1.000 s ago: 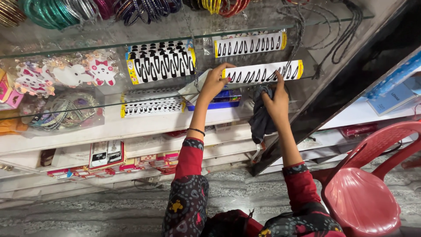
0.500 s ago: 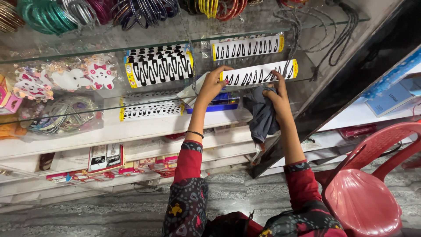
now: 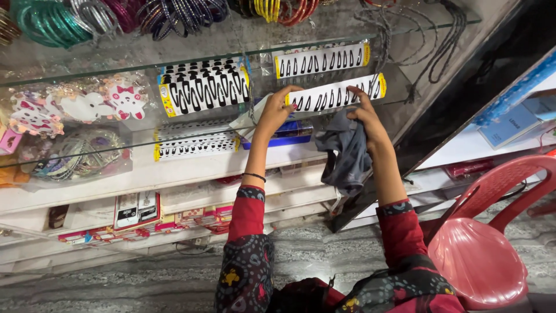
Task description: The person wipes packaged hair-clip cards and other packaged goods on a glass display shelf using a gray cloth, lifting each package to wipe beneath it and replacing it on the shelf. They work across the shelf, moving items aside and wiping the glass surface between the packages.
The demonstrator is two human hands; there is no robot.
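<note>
hands on a long white card of black hair clips (image 3: 336, 95) lying on the glass shelf (image 3: 405, 87), left hand (image 3: 273, 113) fingers pinching its left end, right hand (image 3: 365, 119) touching the card's edge, fingers curled around a crumpled grey cloth (image 3: 346, 153)

Glass shelf (image 3: 405, 87): bare strip lay at 3 o'clock of the hair-clip card (image 3: 336, 95), passable up to hanging black cords (image 3: 440, 40). At 12 o'clock, a second clip card (image 3: 321, 59) blocked. At 9 o'clock, stacked clip cards (image 3: 202, 90) crowded. At 6 o'clock, grey cloth (image 3: 346, 153) hung across the lower opening.
</note>
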